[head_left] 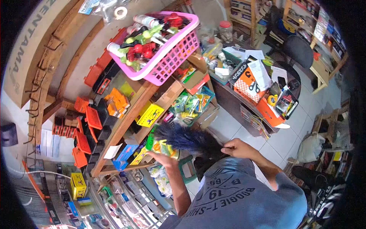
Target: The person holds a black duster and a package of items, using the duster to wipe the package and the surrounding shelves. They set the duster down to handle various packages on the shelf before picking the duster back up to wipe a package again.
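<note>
A dark blue-black feather duster (pixel 187 138) reaches leftward from my right hand (pixel 237 148), whose fingers are closed around its handle end. The feathers brush against a green-and-yellow package (pixel 164 147) at the shelf front and partly cover it. My left hand (pixel 164 158) grips the lower edge of that package, with some fingers hidden behind it. Just above the package, a yellow box (pixel 150 115) rests on the shelf.
A pink basket (pixel 167 63) full of spray bottles stands on the wooden shelf (pixel 126 128). Orange boxes (pixel 93 118) lie to the left. A cluttered desk (pixel 228 93) and a black chair (pixel 297 51) stand at the right. Green-lidded packets (pixel 162 181) sit low beneath.
</note>
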`<control>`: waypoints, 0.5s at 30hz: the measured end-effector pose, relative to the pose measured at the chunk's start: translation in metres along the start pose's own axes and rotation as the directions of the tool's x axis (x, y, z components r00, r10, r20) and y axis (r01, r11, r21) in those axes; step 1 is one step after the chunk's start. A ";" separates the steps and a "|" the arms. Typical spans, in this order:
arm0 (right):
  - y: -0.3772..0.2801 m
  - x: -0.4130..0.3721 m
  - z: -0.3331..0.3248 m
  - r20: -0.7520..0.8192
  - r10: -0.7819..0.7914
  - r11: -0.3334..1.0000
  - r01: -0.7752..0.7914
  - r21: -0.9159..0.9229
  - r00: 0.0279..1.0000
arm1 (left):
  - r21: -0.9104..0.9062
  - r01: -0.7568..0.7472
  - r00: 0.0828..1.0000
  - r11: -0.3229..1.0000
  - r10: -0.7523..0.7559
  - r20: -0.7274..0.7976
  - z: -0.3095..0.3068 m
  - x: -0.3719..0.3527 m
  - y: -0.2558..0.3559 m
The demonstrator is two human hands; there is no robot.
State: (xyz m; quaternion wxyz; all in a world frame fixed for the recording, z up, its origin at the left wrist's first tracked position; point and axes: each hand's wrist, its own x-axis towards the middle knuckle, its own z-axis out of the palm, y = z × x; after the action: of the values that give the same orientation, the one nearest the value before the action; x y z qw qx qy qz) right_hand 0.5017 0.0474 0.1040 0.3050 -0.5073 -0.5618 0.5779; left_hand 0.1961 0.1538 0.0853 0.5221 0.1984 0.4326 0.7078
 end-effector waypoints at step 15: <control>0.051 -0.013 -0.045 -0.110 0.012 0.990 0.003 0.138 0.994 | -0.163 0.238 0.968 0.957 -0.219 0.124 -0.059 0.005 -0.006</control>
State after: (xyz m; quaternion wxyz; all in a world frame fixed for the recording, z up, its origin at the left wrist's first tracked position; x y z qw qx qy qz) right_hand 0.5584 0.0418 0.0647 0.3688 -0.5174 -0.5016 0.5871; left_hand 0.1548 0.1351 0.0472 0.6379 0.1366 0.3602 0.6669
